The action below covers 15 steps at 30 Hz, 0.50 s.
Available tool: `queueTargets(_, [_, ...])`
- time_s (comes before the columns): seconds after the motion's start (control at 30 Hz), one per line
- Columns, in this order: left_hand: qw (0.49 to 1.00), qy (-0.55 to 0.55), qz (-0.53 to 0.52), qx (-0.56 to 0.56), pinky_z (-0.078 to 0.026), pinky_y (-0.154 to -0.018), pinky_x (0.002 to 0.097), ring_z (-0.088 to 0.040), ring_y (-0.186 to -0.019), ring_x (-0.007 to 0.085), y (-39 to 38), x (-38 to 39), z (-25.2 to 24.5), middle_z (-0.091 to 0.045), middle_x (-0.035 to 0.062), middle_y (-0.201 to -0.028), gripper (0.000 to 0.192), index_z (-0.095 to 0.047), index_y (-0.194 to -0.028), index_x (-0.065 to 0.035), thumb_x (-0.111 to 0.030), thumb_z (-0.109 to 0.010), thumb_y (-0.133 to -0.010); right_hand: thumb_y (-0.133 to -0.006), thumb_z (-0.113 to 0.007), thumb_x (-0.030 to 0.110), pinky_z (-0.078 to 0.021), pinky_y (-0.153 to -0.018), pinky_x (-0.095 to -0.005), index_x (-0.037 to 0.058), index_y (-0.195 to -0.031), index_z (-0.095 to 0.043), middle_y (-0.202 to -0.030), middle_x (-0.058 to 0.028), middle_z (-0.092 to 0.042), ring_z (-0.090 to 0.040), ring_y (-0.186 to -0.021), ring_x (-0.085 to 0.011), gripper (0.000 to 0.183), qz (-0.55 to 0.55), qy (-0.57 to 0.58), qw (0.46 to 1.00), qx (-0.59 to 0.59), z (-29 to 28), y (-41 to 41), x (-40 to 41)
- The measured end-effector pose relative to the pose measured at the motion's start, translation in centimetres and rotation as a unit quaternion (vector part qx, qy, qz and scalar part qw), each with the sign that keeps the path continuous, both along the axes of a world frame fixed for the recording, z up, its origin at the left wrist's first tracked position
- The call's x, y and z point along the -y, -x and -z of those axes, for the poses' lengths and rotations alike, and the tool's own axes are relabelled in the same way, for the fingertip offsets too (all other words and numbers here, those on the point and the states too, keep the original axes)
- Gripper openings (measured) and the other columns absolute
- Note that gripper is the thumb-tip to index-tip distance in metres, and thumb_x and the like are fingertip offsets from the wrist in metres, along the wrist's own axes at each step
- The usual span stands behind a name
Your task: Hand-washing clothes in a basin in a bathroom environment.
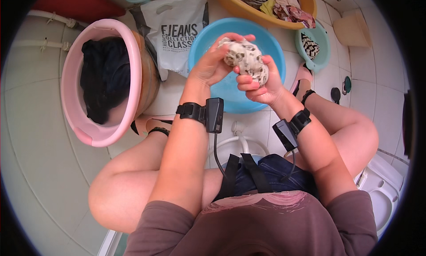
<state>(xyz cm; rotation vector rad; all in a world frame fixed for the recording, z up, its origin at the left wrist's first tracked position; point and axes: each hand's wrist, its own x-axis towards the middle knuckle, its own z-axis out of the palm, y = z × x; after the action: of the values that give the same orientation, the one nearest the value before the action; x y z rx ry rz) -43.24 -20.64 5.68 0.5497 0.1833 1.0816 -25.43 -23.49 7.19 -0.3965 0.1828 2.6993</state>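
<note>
A bunched white cloth with a dark print [248, 61] is held up over a light-blue plastic basin [233, 99]. My right hand [266, 81] grips its lower right end, with the fingers curled round it. At the cloth's upper left end, my left hand [211, 61] has its thumb in front and its fingers partly hidden behind. The cloth is squeezed into a compact lump, so its full shape cannot be seen. Below the hands, the basin stands on the tiled floor between my feet, and its inside is partly hidden.
To the left, a pink tub [134, 89] holds dark cloth [105, 76]. A printed plastic bag [179, 30] lies beyond. A yellow basin [266, 22] with crumpled clothes and a small green basin [324, 43] with striped fabric [310, 46] stand at the far right. Wrist devices trail cables.
</note>
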Motion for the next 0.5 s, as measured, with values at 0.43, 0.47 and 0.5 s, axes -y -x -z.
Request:
queueTargets(0.43, [0.94,0.156,-0.115,-0.282,-0.048,-0.053,0.0348,-0.055,-0.056,0.0201,-3.9,-0.7,-1.3,-0.054,0.0088,-0.064,0.041,-0.042,-0.065,-0.0113,-0.035,-0.046,-0.099,-0.073,-0.081,0.036,-0.0293,-0.04,-0.0209,0.0101,-0.09,-0.061,-0.074,0.0003,-0.059,-0.052,-0.06,-0.007,0.037,-0.262,-0.301,0.774,0.491,-5.3,0.7,-1.5])
queueTargets(0.47, [0.91,0.14,-0.15,-0.36,-0.048,-0.053,0.034,-0.055,-0.055,0.0195,-4.1,-0.4,-0.5,-0.054,0.0082,-0.063,0.042,-0.044,-0.066,-0.009,-0.035,-0.046,-0.099,-0.068,-0.082,0.034,-0.027,-0.04,-0.0223,0.0132,-0.079,-0.061,-0.066,0.0016,-0.056,-0.049,-0.054,-0.0065,0.031,-0.264,-0.306,0.739,0.539,-5.0,1.3,-1.2])
queueTargets(0.5, [0.872,0.124,-0.183,-0.436,-0.047,-0.053,0.0332,-0.055,-0.055,0.0189,-4.3,-0.1,0.4,-0.055,0.0075,-0.062,0.042,-0.046,-0.066,-0.0068,-0.034,-0.046,-0.099,-0.068,-0.082,0.034,-0.027,-0.04,-0.0223,0.0132,-0.079,-0.061,-0.066,0.0016,-0.056,-0.049,-0.054,-0.0065,0.031,-0.265,-0.305,0.74,0.537,-4.1,1.5,-0.9])
